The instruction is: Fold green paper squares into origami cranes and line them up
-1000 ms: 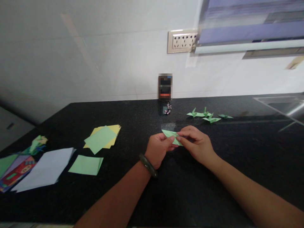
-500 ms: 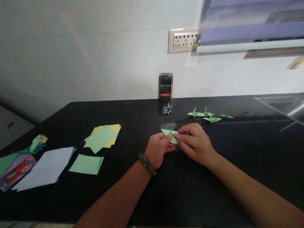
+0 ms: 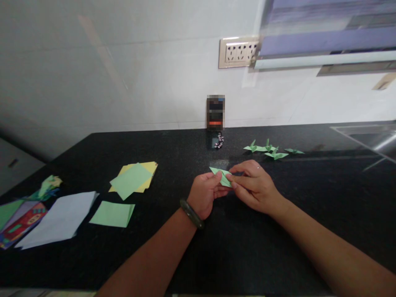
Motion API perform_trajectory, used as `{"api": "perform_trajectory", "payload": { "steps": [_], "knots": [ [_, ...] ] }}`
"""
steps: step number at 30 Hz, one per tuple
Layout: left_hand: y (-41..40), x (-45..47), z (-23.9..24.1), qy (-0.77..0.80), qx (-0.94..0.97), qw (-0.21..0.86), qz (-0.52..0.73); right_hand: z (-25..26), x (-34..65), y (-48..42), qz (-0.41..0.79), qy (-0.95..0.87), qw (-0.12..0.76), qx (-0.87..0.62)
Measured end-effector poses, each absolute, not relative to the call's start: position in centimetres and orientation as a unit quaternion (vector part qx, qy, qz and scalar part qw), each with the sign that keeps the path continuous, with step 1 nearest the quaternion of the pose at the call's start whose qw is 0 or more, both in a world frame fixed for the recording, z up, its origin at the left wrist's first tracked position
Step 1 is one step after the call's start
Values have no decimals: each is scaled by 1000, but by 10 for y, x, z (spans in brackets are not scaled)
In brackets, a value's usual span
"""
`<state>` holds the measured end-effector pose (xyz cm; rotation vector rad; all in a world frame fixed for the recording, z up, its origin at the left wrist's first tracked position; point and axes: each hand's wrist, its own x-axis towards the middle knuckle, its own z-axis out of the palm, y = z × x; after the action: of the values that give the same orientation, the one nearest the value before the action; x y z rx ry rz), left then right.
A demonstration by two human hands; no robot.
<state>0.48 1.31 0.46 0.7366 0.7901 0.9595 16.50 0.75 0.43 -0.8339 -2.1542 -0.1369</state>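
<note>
Countertop (image 3: 173, 169) below, left hand (image 3: 202, 194) and right hand (image 3: 259, 187) pinch folded green paper (image 3: 223, 173), left thumb (image 3: 215, 178) now drawn back.

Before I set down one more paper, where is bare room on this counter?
Bare patches: between the forearms, and between the paper stack and the left hand. Crowded: the left end, around white sheets and folded green paper, and by the paper cranes.

The head view looks forward and down across the counter (image 3: 247, 247).
</note>
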Motion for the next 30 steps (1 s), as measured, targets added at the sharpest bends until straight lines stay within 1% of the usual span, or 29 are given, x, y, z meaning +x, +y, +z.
{"api": "perform_trajectory", "payload": {
  "steps": [5, 7, 9, 12, 13, 15, 17, 19, 26, 30],
  "knots": [
    [13, 5, 3, 369, 371, 729, 441, 5, 164, 7, -50, -853, 392, -341],
    [13, 5, 2, 379, 375, 718, 447, 5, 162, 6, -24, -847, 400, -349],
    [13, 6, 1, 387, 374, 711, 452, 4, 161, 4, 32, -820, 428, -379],
    [13, 7, 1, 398, 380, 700, 455, 2, 158, 3, 143, -718, 479, -484],
    [12, 7, 1, 402, 385, 694, 456, 1, 157, 3, 181, -682, 482, -519],
    [11, 8, 1, 408, 395, 682, 460, 0, 155, 4, 258, -644, 461, -554],
    [10, 8, 2, 412, 403, 671, 465, -1, 153, 4, 325, -647, 427, -542],
    [9, 9, 2, 417, 406, 664, 469, -2, 151, 4, 366, -655, 410, -519],
    [10, 10, 1, 412, 402, 655, 491, -1, 151, 3, 442, -636, 417, -476],
    [11, 8, 2, 396, 394, 664, 497, 4, 155, 3, 520, -612, 408, -434]
  ]
}}
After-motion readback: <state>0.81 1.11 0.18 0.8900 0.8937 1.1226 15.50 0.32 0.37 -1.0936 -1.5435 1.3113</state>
